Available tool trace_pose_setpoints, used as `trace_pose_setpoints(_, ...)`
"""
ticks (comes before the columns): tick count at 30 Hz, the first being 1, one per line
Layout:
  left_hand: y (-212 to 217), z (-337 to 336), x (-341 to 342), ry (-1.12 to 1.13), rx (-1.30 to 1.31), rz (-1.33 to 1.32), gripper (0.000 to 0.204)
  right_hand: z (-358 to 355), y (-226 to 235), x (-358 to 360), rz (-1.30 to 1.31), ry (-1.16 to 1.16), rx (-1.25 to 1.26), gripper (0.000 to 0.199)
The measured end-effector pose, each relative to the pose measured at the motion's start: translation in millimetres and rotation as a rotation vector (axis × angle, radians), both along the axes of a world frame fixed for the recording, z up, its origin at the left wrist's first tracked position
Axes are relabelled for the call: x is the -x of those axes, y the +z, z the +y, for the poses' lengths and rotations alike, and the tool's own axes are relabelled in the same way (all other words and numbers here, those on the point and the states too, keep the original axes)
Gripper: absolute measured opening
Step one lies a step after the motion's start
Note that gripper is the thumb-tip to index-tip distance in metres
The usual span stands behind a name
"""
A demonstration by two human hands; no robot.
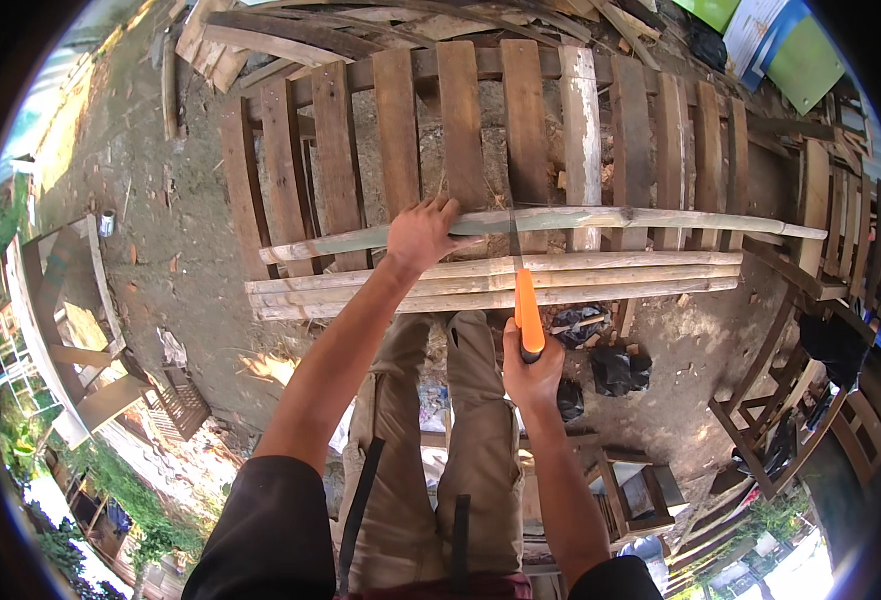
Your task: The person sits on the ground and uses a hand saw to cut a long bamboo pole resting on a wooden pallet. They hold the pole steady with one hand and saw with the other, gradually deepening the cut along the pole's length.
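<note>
A bamboo pole (pixel 651 218), pale with a greenish stretch, lies crosswise over a slatted wooden bench (pixel 396 130). My left hand (pixel 423 238) grips it left of its middle, fingers over the far side. In my right hand (pixel 534 372) is a handsaw (pixel 529 305), closed around its orange handle. The saw's thin dark blade points away from me and crosses the pole just right of my left hand; how deep it sits in the bamboo I cannot tell. Nearer to me, split bamboo strips (pixel 641 275) lie side by side along the bench's near edge, passing under the saw.
Black plastic bags (pixel 613 370) lie on the dirt floor right of my legs. Loose planks (pixel 291 40) are piled beyond the bench. A wooden frame (pixel 91 355) stands at left, a small wooden piece of furniture (pixel 636 495) at lower right, and more slatted woodwork (pixel 846 225) at far right.
</note>
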State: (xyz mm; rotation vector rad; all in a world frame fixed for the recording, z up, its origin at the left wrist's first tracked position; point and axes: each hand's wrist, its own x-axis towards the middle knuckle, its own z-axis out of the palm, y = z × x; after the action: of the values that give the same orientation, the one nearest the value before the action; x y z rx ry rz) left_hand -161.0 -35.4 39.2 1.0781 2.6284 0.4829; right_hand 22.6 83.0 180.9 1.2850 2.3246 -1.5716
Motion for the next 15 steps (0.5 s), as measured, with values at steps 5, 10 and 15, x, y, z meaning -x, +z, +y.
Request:
trace_pose_setpoints(5,4.9,3.0,5.1,-0.001,0.127,-0.083,0.059,11.5,16.1,23.4,-0.148,0.024,-0.001,0.03)
trace_pose_setpoints(10,-1.3,1.1,3.4,0.004,0.092,0.039,0.063,18.3,20.9,31.4,-0.245,0.011,0.075,0.033)
trace_pose_setpoints(15,8.4,10.4,3.0,0.235,-0.079,0.045,0.052,15.5,17.2,26.9,-0.213,0.021,0.089,0.03)
